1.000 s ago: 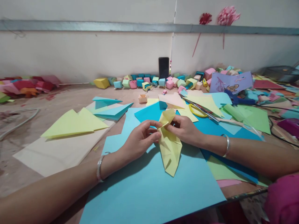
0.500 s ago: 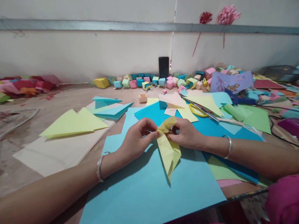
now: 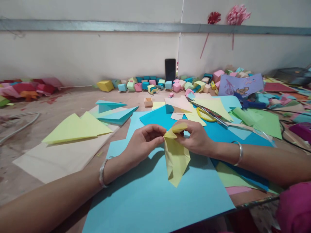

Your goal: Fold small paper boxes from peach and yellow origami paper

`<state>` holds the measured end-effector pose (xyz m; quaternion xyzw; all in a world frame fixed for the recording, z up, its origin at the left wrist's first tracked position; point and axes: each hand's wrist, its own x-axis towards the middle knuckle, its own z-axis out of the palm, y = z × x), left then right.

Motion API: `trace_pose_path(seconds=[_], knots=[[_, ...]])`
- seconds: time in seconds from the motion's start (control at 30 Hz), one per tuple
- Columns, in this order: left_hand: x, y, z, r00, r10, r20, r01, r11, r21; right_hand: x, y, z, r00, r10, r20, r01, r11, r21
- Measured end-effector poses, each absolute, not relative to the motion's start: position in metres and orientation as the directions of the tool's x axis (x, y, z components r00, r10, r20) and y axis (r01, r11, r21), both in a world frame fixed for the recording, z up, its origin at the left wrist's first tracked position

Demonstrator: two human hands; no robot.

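Observation:
A creased piece of folded yellow paper (image 3: 177, 158) hangs between my two hands, its pointed end downward. My left hand (image 3: 148, 142) pinches its upper left edge between thumb and forefinger. On the other side my right hand (image 3: 194, 136) is closed on the upper right part, where a curled flap sticks up; some of its fingers are hidden behind the paper. Beneath both hands lies a large light blue sheet (image 3: 150, 197), with a darker blue sheet (image 3: 155, 118) just beyond it.
Scissors with yellow handles (image 3: 206, 116) lie among paper pieces at right. Folded yellow sheets (image 3: 70, 131) rest on a white sheet (image 3: 55, 161) at left. Small paper boxes (image 3: 145, 85) line the wall, where a phone (image 3: 170, 69) stands upright. A dark cable (image 3: 289, 129) runs at far right.
The yellow paper has turned and spread, so its lower part shows a broader face. My right hand has shifted slightly, and the top flap now leans further right.

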<state>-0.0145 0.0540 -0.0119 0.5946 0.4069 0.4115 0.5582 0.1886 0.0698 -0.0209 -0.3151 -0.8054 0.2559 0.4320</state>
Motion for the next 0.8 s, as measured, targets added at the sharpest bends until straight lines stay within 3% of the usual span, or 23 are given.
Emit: trace_pose_path(seconds=[0.27, 0.53, 0.67, 0.8], knots=[[-0.0153, 0.059, -0.0173, 0.333, 0.94, -0.072, 0.019, 0.069, 0.997, 0.1879, 0.0709, -0.0191, -0.433, 0.79, 0.434, 0.343, 0.59, -0.731], [-0.0148, 0.0574, -0.0103, 0.265, 0.962, -0.067, 0.115, 0.038, 0.993, 0.1902, 0.0733, -0.0208, -0.446, 0.724, 0.526, 0.259, 0.667, -0.699], [-0.0158, 0.0573, -0.0152, 0.3, 0.948, -0.104, 0.035, 0.098, 0.995, 0.1932, 0.073, -0.0199, -0.462, 0.703, 0.54, 0.233, 0.684, -0.691], [-0.0164, 0.0562, -0.0157, 0.461, 0.874, -0.155, -0.184, 0.265, 0.947, 0.196, 0.0702, -0.0158, -0.441, 0.668, 0.599, 0.172, 0.718, -0.674]])
